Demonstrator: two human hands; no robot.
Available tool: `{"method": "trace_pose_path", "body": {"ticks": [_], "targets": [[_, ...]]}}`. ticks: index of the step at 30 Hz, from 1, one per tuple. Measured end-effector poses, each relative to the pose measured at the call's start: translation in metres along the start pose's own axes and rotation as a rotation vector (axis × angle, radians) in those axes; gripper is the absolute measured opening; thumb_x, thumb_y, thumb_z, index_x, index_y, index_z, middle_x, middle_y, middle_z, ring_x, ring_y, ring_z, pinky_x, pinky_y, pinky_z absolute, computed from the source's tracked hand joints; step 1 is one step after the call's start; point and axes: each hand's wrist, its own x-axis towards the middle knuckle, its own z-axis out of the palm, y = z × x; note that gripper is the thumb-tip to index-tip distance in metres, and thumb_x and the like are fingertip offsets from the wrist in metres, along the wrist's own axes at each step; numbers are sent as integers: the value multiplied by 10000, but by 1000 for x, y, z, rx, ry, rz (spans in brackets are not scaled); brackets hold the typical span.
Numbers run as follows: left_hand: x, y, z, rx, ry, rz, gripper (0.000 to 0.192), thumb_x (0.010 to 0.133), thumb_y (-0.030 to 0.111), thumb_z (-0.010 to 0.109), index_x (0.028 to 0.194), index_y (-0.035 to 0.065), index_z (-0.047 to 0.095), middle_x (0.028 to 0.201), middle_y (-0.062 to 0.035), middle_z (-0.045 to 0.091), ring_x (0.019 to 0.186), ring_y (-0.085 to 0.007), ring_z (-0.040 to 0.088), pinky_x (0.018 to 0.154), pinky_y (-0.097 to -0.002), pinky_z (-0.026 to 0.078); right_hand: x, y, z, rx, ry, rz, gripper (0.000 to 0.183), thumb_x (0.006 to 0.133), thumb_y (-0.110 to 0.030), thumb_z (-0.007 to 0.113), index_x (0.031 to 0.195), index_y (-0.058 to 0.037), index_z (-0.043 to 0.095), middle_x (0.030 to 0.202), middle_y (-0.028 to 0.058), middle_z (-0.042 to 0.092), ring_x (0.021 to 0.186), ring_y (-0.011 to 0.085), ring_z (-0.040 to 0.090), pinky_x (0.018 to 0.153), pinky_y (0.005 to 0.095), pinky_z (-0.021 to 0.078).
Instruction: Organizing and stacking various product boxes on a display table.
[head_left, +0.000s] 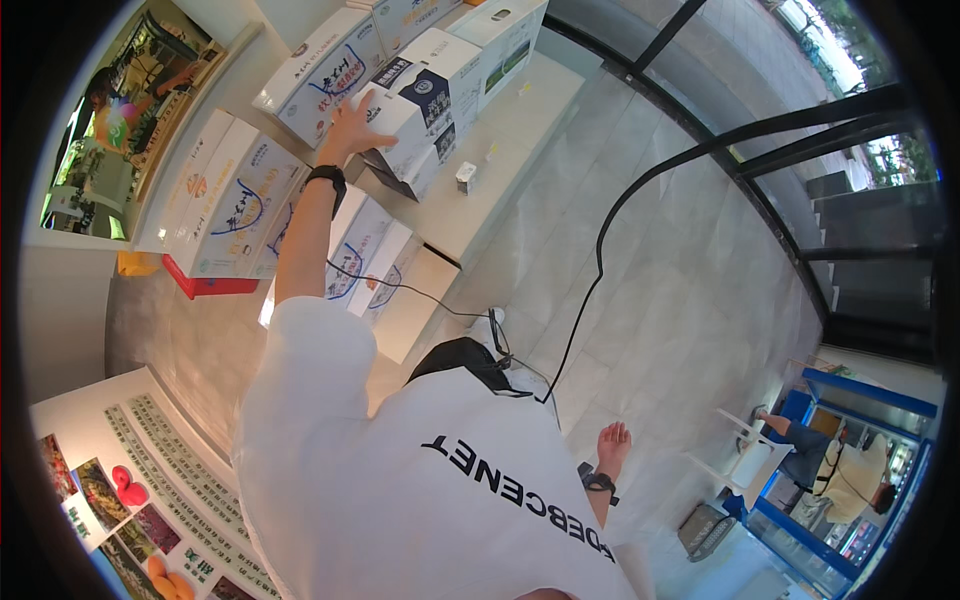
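My left hand (355, 129) reaches out with thumb and fingers spread against the near end of a white carton (401, 112) with dark blue panels. That carton stands on a pale display ledge (450, 217), beside another white carton (506, 52) with a green picture and a hand hole. Behind my wrist, more white gift boxes (322, 79) with blue brush writing are stacked. A small white box (466, 178) sits alone on the ledge. Over the tiled floor hangs my right hand (613, 448), its fingers side by side and loosely curled. No object shows in it, but its palm is hidden.
A black cable (600, 262) arcs across the view; a thinner cord (405, 286) crosses low boxes (360, 262). A red bin (206, 279) stands at left. Glass doors (757, 195) line the right. A seated person (832, 472) is beside a blue-framed booth (806, 540) and a white chair (750, 465).
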Motion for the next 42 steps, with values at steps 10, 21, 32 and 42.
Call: {"method": "trace_pose_path", "body": {"ticks": [10,21,32,42], "targets": [[-17,25,2,70,17,-66,1137,498,634,726,1430,239,207,1381,-288,229,1211,-508,276,985,-542,295,1,31,-10,96,41,38,247,905,-243,455,1037,-69,570,943,54,617,829,207,589,731,374,504],[7,27,9,185,-62,-116,1131,568,533,747,1448,246,98,1438,-274,120,1313,-482,122,986,-599,241,47,-16,48,-92,34,77,240,900,-237,461,1012,-63,582,968,38,611,855,191,586,730,367,506],[82,99,17,-126,129,-133,699,530,342,844,1063,9,539,949,-151,637,886,-316,605,784,-438,459,153,-96,159,-194,-88,59,264,918,-265,436,1041,-67,561,1001,45,601,924,186,576,780,357,483],[99,95,14,-21,153,-189,663,484,277,881,963,-14,525,901,-158,626,845,-305,607,756,-366,477,225,-131,250,-205,-196,111,288,881,-259,513,1091,-65,552,1038,57,577,936,190,556,811,340,471]]}}
